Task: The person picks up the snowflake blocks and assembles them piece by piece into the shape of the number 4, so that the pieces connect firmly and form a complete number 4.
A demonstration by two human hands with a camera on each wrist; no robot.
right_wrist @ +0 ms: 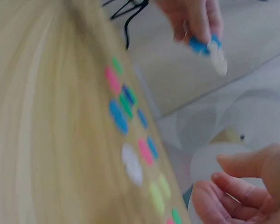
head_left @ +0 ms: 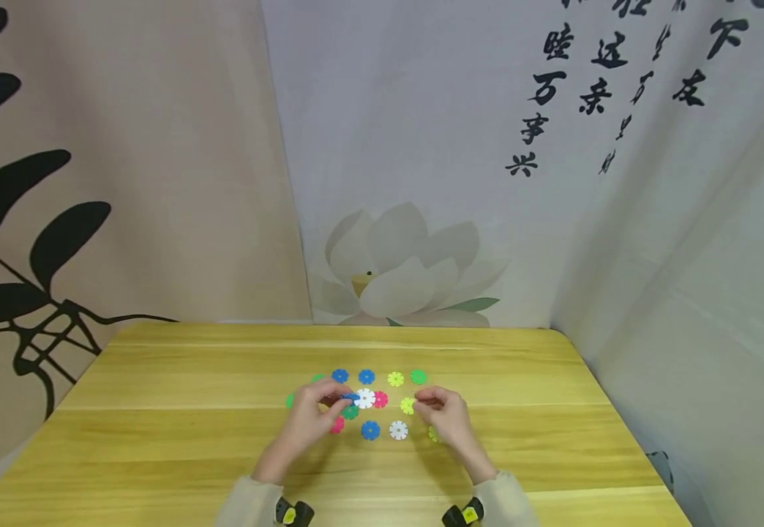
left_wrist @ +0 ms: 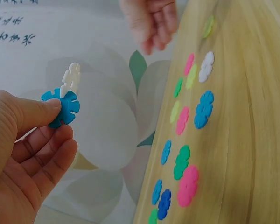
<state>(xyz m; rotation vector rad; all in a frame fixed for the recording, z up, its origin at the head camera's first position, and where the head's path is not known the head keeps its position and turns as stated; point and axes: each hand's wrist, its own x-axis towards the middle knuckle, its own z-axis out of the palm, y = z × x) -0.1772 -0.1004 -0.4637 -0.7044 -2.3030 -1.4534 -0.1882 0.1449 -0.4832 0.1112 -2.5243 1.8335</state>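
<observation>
My left hand (head_left: 307,419) pinches a blue notched snowflake disc (left_wrist: 71,108) between thumb and fingers, above the table. Slotted edge to edge into it is a white snowflake disc (left_wrist: 73,77), which sticks out beyond the fingertips. The right hand (head_left: 449,419) hovers to the right with loosely bent fingers; in the right wrist view, nothing shows between its thumb and fingertips. Below that hand, a yellow disc (head_left: 407,405) lies partly hidden in the head view. A pink disc (head_left: 380,400) appears right behind the held white one.
Loose discs are spread over the wooden table (head_left: 178,439), among them a blue disc (head_left: 370,430), a white disc (head_left: 398,430) and a green disc (head_left: 418,377). Behind the table's far edge hangs a printed curtain (head_left: 421,146).
</observation>
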